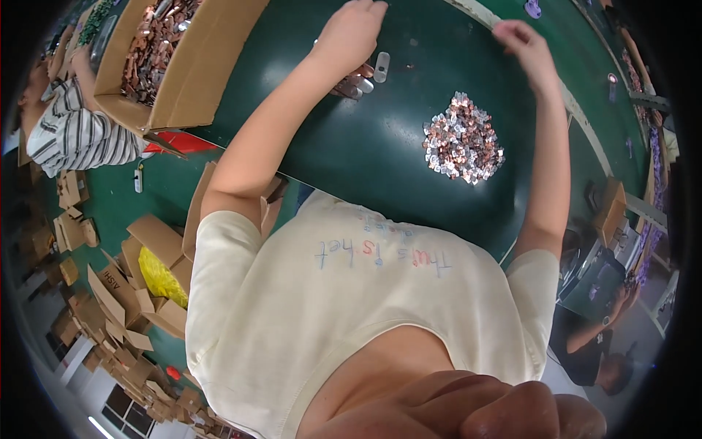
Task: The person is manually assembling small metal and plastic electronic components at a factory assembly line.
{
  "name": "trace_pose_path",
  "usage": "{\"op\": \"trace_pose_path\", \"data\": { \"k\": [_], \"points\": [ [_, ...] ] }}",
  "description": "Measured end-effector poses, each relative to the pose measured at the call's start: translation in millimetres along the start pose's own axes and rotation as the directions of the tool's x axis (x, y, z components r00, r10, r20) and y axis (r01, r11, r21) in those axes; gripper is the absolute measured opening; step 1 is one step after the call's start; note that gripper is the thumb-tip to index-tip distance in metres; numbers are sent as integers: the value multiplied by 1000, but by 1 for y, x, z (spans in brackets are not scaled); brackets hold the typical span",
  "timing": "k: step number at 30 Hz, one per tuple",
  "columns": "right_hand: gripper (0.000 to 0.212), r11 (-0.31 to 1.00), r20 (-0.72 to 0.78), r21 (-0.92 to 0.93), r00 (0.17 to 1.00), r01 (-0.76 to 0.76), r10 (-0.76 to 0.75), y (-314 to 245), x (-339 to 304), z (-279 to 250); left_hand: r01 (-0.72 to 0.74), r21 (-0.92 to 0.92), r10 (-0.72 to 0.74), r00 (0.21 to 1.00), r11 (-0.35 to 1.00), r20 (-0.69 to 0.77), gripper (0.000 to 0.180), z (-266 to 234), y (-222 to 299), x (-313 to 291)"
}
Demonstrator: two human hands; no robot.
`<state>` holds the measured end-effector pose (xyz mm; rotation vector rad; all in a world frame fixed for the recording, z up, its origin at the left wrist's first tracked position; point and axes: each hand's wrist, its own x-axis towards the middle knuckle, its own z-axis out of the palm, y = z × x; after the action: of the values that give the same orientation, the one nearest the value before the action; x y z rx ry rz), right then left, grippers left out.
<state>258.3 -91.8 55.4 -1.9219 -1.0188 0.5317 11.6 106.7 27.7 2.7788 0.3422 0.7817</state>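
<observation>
My left hand [349,35] is bent at the wrist over the dark green table [351,157], near its far side. Its fingers are closed together, and whatever they hold is hidden. Just below it lies a small heap of oblong copper and silver metal pieces [357,85]. One flat silver plate [382,67] with a hole lies beside that heap. My right hand [529,50] is raised at the far right of the table, fingers curled in a pinch; nothing can be made out in them. Nearer me, left of my right forearm, is a pile of small copper and silver metal parts [463,139].
A cardboard box [201,66] full of copper-coloured pieces stands at the table's left. A person in a striped shirt [84,135] works beyond it; another person [596,344] is at the right. Open cartons [121,300], one with a yellow bag [161,276], cover the floor at left.
</observation>
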Motion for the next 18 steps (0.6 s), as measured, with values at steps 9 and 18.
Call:
{"op": "trace_pose_path", "data": {
  "k": [9,18],
  "points": [
    [12,945,121,-322,993,55,-17,-40,-101,77,461,-797,-412,862,390,296,19,-34,58,-31],
    [20,789,126,600,990,-131,69,-81,-130,59,458,-887,-355,820,-65,449,22,-68,95,-49]
  ]
}}
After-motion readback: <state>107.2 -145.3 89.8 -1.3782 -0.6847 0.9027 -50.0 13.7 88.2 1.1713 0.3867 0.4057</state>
